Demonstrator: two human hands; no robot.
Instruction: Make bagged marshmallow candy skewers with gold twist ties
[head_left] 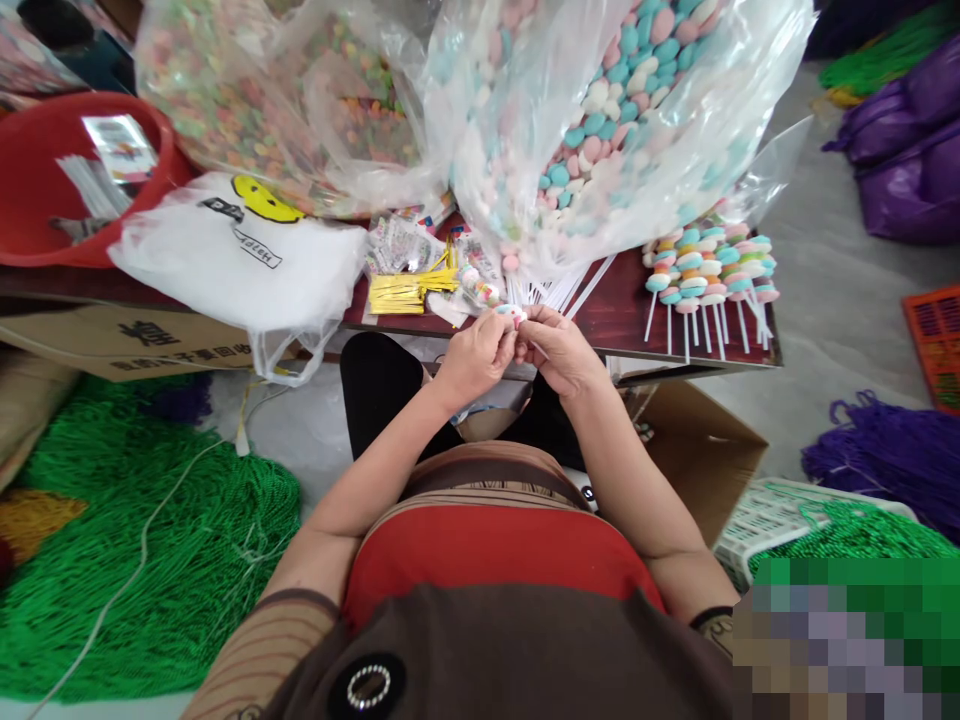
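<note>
My left hand (480, 352) and my right hand (556, 348) meet just in front of the table edge, their fingers pinched. Between the fingertips sits a small pastel candy (511, 312), white with blue and pink; most of it is covered, and whether a stick runs through it is hidden. Right behind my hands lie loose white sticks (555, 292) and a few candy pieces (480, 288). Gold twist ties (409, 291) are piled to the left. Finished-looking candy skewers (709, 268), pastel discs stacked on white sticks, lie at the table's right end.
Large clear bags of pastel candies (592, 120) and orange-green candies (300, 110) cover the table's back. A white plastic bag (247, 250) and red basin (169, 150) stand left. Beside my legs are a cardboard box (697, 450) and green cords (150, 560).
</note>
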